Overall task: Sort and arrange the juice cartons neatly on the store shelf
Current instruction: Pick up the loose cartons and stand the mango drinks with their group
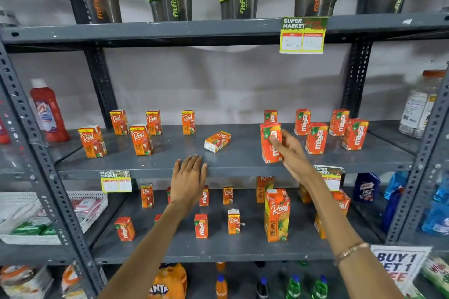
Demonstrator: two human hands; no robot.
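Grey metal shelf point(243, 160) carries small juice cartons, Real at left, Maaza at right. One Maaza carton point(269, 142) stands near the front edge, pinched by the right hand point(289, 150), seemingly to line it up. Left hand point(188, 177) rests flat and empty on the shelf lip, likely for balance. A tipped Real carton point(217, 141) lies between.
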